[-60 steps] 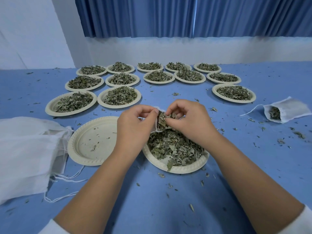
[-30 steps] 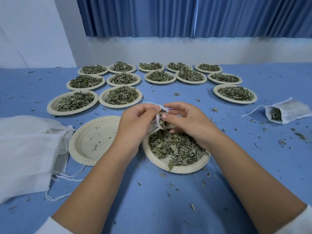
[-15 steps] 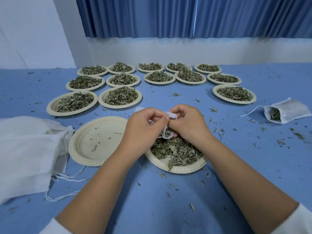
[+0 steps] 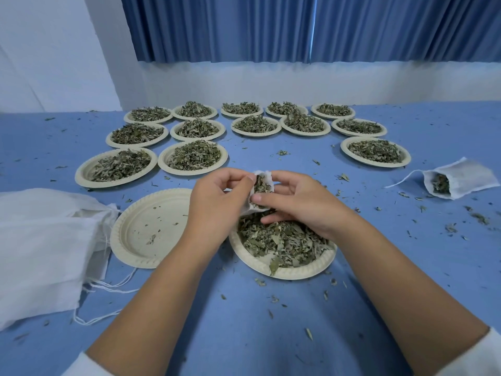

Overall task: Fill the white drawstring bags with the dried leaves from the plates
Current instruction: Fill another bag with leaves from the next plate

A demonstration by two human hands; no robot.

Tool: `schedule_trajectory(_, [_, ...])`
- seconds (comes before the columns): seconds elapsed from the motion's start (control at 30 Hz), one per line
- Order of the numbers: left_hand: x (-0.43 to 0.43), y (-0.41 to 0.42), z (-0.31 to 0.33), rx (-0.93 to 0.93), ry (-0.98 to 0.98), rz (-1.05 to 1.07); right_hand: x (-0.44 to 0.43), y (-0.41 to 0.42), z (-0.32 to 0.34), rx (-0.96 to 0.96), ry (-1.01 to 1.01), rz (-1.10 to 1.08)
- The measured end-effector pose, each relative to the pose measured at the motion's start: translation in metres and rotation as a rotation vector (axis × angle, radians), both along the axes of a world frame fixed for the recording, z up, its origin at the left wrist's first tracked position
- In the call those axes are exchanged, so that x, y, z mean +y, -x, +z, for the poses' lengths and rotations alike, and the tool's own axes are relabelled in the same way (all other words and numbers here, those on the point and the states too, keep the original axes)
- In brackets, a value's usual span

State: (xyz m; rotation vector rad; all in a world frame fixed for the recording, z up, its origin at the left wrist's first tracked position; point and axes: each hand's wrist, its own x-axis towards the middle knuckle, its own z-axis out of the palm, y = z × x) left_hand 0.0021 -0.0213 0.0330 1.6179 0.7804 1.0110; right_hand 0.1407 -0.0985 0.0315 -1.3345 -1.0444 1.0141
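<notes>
A small white drawstring bag [image 4: 267, 177] stuffed with dried leaves hangs above a paper plate [image 4: 298, 270] that holds a heap of dried leaves [image 4: 282, 240]. My left hand [image 4: 217, 204] pinches the bag's left edge, its mouth turned up toward me. My right hand [image 4: 301, 202] grips the bag's right side, thumb across the front and fingers curled behind. Most of the bag's body is hidden by the two hands.
An emptied plate [image 4: 146, 229] lies left of the heaped one. A stack of white bags [image 4: 40, 245] with loose strings sits at the left edge. A filled bag [image 4: 458, 181] lies at the right. Several plates of leaves [image 4: 193, 156] fill the far side. Leaf crumbs litter the blue cloth.
Both hands have lifted the bag slightly and spread apart, so the leaf-filled mouth shows again. My right hand's fingers have uncurled somewhat from the tight pinch of half a second ago.
</notes>
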Motion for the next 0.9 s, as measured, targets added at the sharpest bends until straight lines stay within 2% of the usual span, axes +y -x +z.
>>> schedule_trajectory(0.33, [0.000, 0.001, 0.001, -0.001, -0.003, 0.021, 0.003, -0.004, -0.004, 0.031, -0.014, -0.010])
schedule_trajectory(0.47, [-0.003, 0.000, 0.003, 0.008, 0.000, -0.042, 0.005, 0.000, -0.008, -0.182, -0.010, -0.157])
schedule_trajectory(0.57, [-0.009, -0.002, 0.001, 0.054, -0.039, -0.116, 0.006, 0.001, -0.014, -0.532, 0.001, -0.301])
schedule_trajectory(0.6, [-0.009, -0.003, 0.000, 0.058, -0.051, -0.112, 0.007, 0.002, -0.014, -0.583, 0.006, -0.317])
schedule_trajectory(0.73, [-0.004, -0.002, 0.000, -0.002, -0.017, 0.010, 0.004, 0.003, -0.005, -0.396, -0.014, -0.248])
schedule_trajectory(0.9, [0.002, 0.002, 0.002, -0.055, 0.014, 0.108, -0.009, -0.014, 0.010, -0.480, -0.047, -0.253])
